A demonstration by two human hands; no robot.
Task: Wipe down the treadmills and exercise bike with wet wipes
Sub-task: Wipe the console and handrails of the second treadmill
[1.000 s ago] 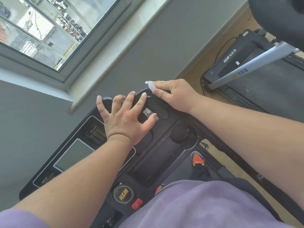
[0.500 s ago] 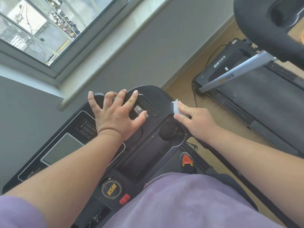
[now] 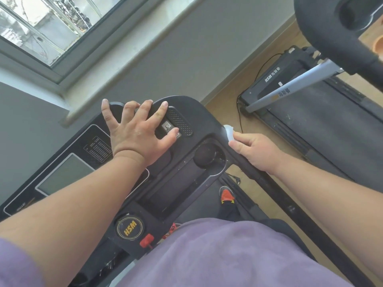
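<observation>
Treadmill console (image 3: 199, 112): matt black plastic, screen (image 3: 64, 177) glossy. Wipe (image 3: 229, 132): white, soft cloth-like. Upright (image 3: 290, 90), upper right: brushed silver metal. Floor (image 3: 223, 102): smooth wood.

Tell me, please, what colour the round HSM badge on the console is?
The HSM badge is black with gold lettering and ring, seen in the head view.

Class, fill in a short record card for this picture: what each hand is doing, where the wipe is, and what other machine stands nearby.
left hand: fingers spread, resting on the treadmill console
right hand: pinches the wet wipe
wipe position: against the console's right edge
nearby machine: second treadmill, on the floor to the right
</observation>
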